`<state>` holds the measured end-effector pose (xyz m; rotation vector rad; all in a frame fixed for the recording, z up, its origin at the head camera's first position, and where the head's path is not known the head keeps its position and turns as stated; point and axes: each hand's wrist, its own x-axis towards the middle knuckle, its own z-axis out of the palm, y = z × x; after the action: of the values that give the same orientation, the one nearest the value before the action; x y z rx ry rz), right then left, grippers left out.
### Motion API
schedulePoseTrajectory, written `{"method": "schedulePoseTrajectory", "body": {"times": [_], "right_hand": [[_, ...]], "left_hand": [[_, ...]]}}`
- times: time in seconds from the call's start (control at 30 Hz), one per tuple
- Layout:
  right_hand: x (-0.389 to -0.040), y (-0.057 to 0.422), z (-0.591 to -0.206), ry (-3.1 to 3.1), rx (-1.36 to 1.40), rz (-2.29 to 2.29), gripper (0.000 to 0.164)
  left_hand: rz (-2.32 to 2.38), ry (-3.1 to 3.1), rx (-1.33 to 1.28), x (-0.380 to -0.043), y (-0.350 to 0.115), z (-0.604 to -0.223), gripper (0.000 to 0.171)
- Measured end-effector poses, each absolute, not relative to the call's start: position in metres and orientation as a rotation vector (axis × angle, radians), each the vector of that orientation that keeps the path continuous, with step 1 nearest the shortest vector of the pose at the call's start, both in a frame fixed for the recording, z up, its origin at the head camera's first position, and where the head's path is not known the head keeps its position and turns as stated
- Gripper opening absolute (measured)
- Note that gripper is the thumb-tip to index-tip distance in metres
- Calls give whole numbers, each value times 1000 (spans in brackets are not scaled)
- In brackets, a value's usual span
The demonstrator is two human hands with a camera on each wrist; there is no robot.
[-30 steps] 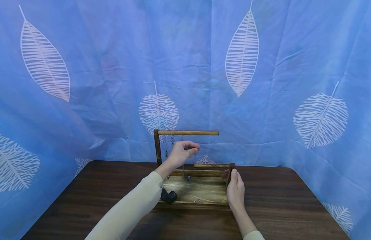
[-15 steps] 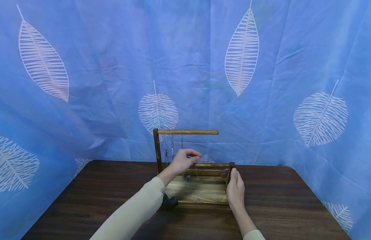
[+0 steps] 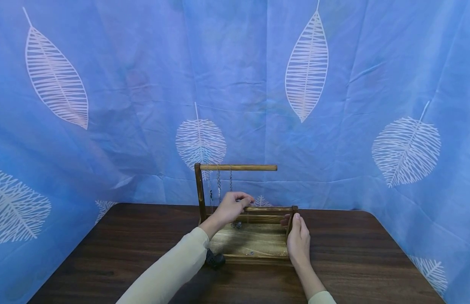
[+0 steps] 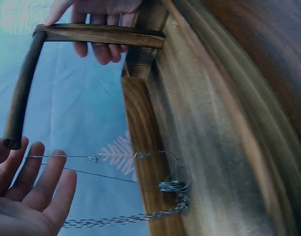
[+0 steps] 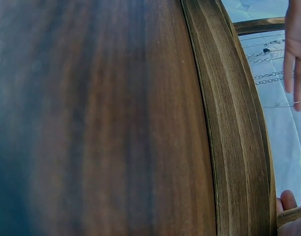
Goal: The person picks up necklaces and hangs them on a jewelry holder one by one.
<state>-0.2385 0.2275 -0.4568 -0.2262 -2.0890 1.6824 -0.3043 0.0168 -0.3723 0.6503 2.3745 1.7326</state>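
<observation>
A wooden jewelry stand [image 3: 254, 242] has a tray base, a high bar [image 3: 250, 167] on the left post and a lower bar [image 3: 268, 209] on the right post. My left hand [image 3: 230, 207] pinches a thin necklace [image 4: 118, 156] at the lower bar's free end; its strands run from the fingers down to the tray in the left wrist view. My right hand [image 3: 298, 242] grips the right post, thumb in front and fingers behind. Chain necklaces [image 3: 219, 181] hang from the high bar, partly hidden by the left hand. A metal pendant [image 4: 172, 187] hangs by the tray's back edge.
Tiny trinkets [image 3: 252, 253], too small to identify, lie along the tray's front. A black perforated device [image 3: 215, 259] sits under the left wrist. The dark wooden table [image 3: 364, 253] extends around the stand, with a blue leaf-patterned cloth [image 3: 235, 84] behind.
My left hand has come down from between the two bars to the lower bar's free end. My right hand keeps its grip on the post, and the stand has not moved.
</observation>
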Motion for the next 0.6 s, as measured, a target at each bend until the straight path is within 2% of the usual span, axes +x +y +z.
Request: {"method": "schedulePoseTrajectory", "body": {"times": [0.6], "right_hand": [[-237,228,-457,-2086,-233,1688,65]], "left_hand": [[1904,2437,805,-312,30,-307,19]]}}
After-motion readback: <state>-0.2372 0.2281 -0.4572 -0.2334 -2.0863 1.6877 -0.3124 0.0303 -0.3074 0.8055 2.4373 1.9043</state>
